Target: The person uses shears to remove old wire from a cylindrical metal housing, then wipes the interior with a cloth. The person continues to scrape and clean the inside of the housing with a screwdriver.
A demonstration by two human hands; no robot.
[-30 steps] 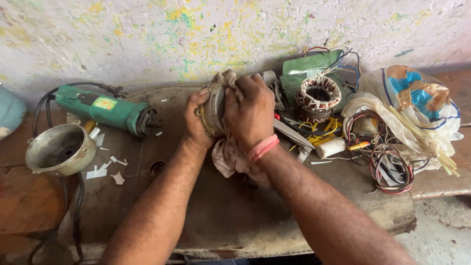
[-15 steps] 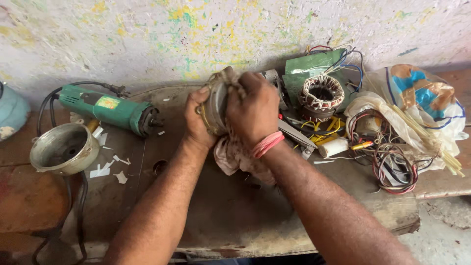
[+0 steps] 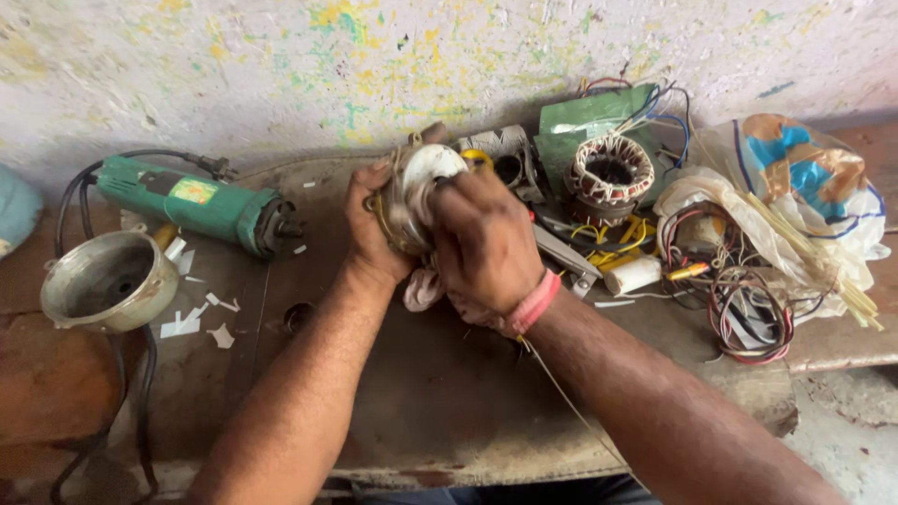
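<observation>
Both hands hold a round metal motor part [image 3: 418, 194] just above the worktop [image 3: 449, 393]: the left hand [image 3: 372, 224] cups its side, the right hand [image 3: 486, 245] presses a rag [image 3: 426, 290] against it. Wiping appears to be the step in hand; a judged next move calls for turning the part while the left grip stays firm.

the right hand [image 3: 486, 245] is now lying lower and more across the front of the round metal motor part [image 3: 419, 192], so its pale top face is showing more than before. the left hand [image 3: 372, 229] is now gripping more from the side, and the part is sitting tilted.
</observation>
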